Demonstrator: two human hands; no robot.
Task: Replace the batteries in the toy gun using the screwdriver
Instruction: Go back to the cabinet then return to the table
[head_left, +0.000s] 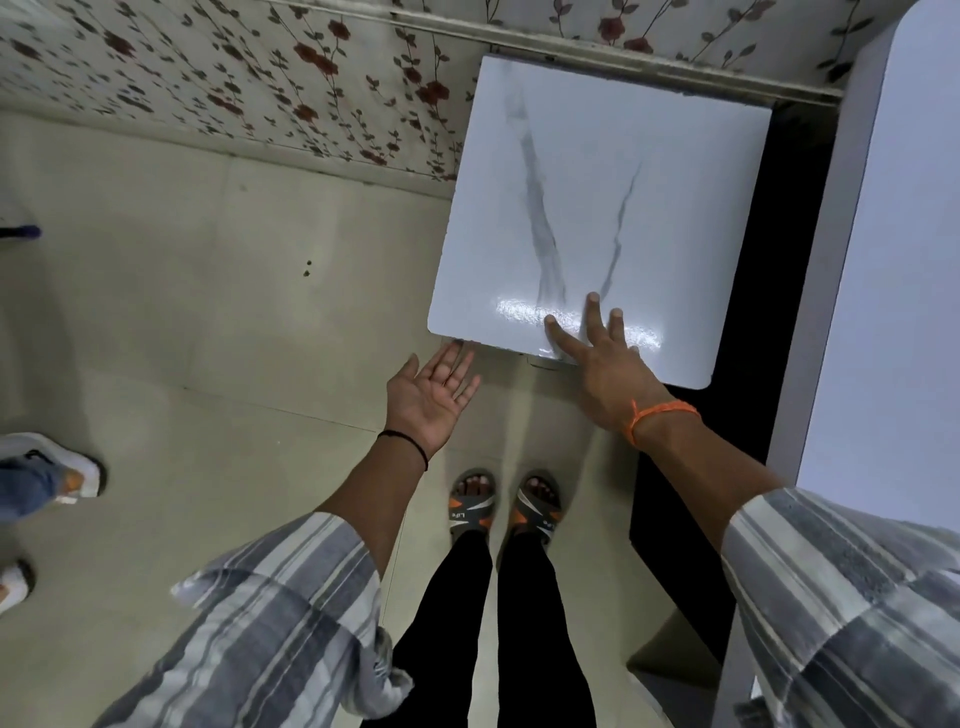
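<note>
Head view: nearest to us are our own striped sleeves, then our sandalled feet (506, 506) on the tiled floor (208, 312). Beyond them, our left hand (434, 395) hangs palm up with fingers straight and nothing in it, just short of the near-left corner of the small marble-patterned table (649, 171). Our right hand (605, 358) reaches over the table's near edge, fingers spread flat and holding nothing, tips on or just above the glossy top; we cannot tell which. The right hand is therefore the nearer one to the surface. We see no toy gun, screwdriver or batteries anywhere, so we cannot say which way they lie; we judge they must first be fetched. Farther on, the table's far edge meets the flowered wall (260, 78). A second white surface (909, 260) stands to the right across a dark gap; another person's shoes (62, 473) stand at the left.
</note>
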